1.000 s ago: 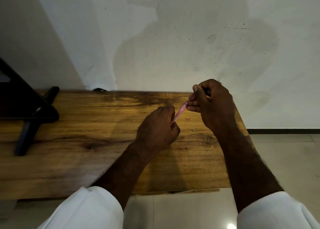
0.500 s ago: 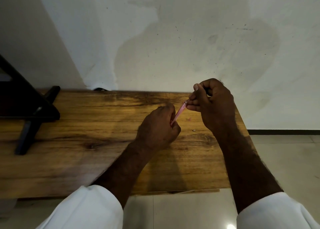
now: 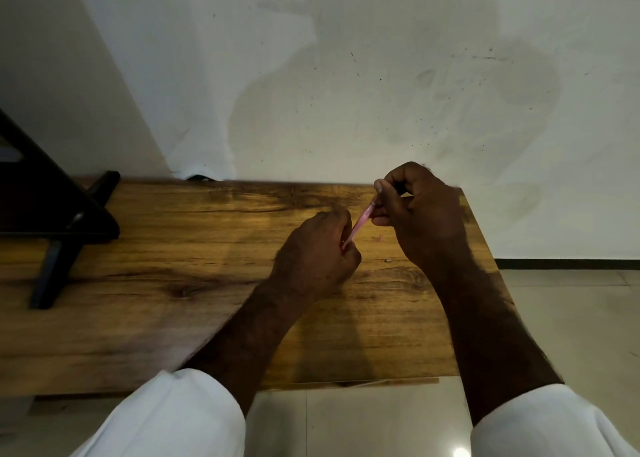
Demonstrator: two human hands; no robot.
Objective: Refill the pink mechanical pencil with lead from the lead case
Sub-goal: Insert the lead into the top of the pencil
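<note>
The pink mechanical pencil (image 3: 360, 222) slants up to the right above the wooden table (image 3: 194, 283). My left hand (image 3: 317, 252) grips its lower part in a curled fist, hiding the tip. My right hand (image 3: 419, 211) is curled at the pencil's upper end, with thumb and fingers pinched right at the open top. A small dark thing, apparently the lead case (image 3: 399, 188), shows between those fingers, mostly hidden. A tiny pink piece (image 3: 380, 238) lies on the table just below the pencil.
A small grey bit (image 3: 388, 260) lies on the wood near my right wrist. A black stand (image 3: 59, 228) occupies the table's left end. The white wall runs behind the table; its right edge and the tiled floor (image 3: 571, 318) are close to my right arm.
Almost nothing has moved. Both hands stay on the pencil in the same spot, with only slight shifts of the right fingers at its top.
</note>
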